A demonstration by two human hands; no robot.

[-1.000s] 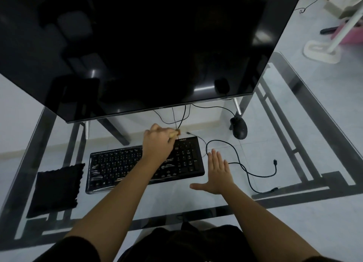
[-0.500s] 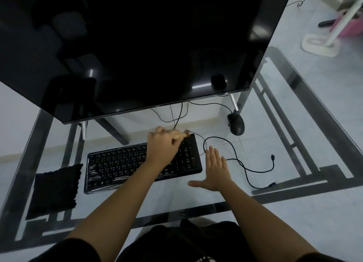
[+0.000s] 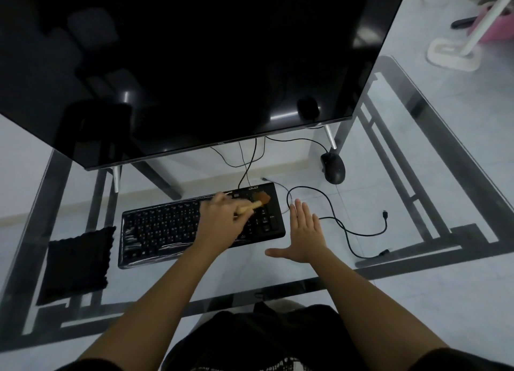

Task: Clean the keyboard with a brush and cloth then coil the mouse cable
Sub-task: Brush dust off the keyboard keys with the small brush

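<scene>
A black keyboard point(image 3: 167, 228) lies on the glass desk point(image 3: 278, 262). My left hand point(image 3: 222, 220) grips a small wooden brush point(image 3: 257, 201) whose brown bristles rest on the keyboard's upper right keys. My right hand point(image 3: 303, 231) lies flat and open on the glass just right of the keyboard, holding nothing. A black mouse point(image 3: 333, 167) sits farther back on the right. Its loose black cable point(image 3: 345, 228) snakes across the glass to a free plug. A black cloth point(image 3: 78, 259) lies left of the keyboard.
A large dark monitor point(image 3: 194, 64) overhangs the back of the desk on thin metal legs, with wires hanging beneath it. Through the glass the desk's dark frame and pale floor show. A white stand base point(image 3: 453, 54) and pink item sit on the floor far right.
My left hand has drawn back toward me over the keyboard's right end, bringing the brush bristles into view on the keys. My right hand stays flat beside the keyboard.
</scene>
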